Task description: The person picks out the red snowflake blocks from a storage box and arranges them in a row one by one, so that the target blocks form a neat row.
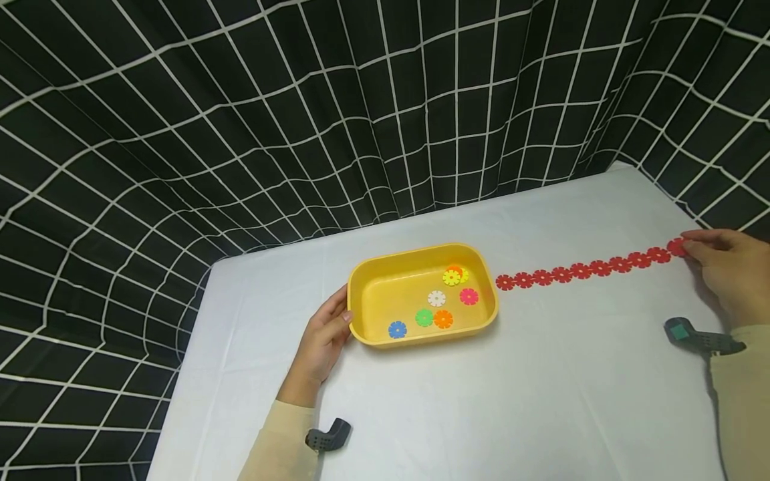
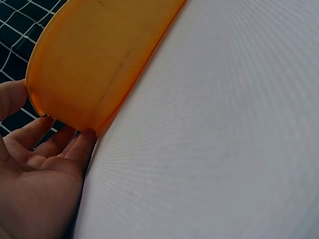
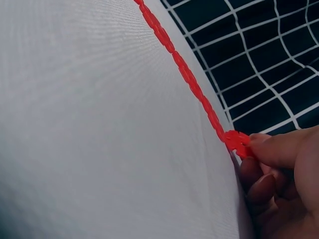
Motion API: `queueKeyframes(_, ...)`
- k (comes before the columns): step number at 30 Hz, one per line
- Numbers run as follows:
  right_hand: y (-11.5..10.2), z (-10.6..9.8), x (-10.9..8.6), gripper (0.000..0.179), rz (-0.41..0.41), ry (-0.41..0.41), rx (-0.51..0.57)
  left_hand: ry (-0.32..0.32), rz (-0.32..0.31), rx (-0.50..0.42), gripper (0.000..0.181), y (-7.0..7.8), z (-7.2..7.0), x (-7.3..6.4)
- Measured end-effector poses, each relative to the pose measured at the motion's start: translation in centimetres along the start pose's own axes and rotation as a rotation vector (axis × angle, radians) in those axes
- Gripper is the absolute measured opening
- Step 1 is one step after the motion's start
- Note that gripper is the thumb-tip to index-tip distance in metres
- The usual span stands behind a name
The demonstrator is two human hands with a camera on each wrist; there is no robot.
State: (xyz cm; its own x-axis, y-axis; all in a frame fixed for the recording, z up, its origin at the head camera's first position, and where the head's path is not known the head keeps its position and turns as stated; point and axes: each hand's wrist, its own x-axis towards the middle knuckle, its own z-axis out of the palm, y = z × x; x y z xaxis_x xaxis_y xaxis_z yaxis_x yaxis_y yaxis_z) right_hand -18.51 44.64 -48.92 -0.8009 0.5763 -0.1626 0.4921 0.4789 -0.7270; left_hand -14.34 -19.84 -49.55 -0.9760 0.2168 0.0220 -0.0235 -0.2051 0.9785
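My left hand (image 1: 323,337) grips the left end of a yellow plastic tray (image 1: 379,344), thumb at the rim. In the left wrist view its fingertips touch the outside of the tray wall (image 2: 99,64). Inside lie several notched snowflake discs, among them a blue disc (image 1: 397,329), a green disc (image 1: 424,317), a white disc (image 1: 436,298) and a pink disc (image 1: 469,296). Right of the tray runs a line of red snowflake discs (image 1: 580,270). At its far right end my right hand (image 1: 730,267) pinches a red snowflake disc (image 3: 238,143) between thumb and fingers.
A white cloth (image 1: 481,414) covers the table. Black curtains with a white grid (image 1: 385,100) hang behind it and along the sides. Each wrist carries a dark camera, the left camera (image 1: 328,435) and the right camera (image 1: 700,339).
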Motion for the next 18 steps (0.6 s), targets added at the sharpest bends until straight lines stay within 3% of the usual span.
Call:
queueKeyframes(12, -0.7, 0.6, -0.6, 0.054, 0.022, 0.020, 0.010, 0.017, -0.011, 0.009, 0.056, 0.0, -0.1, -0.1)
queueKeyframes(18, -1.2, 0.6, -1.0, 0.057, 0.018, 0.053, 0.078, 0.015, -0.005, 0.005, 0.057, -0.2, -0.2, 0.0)
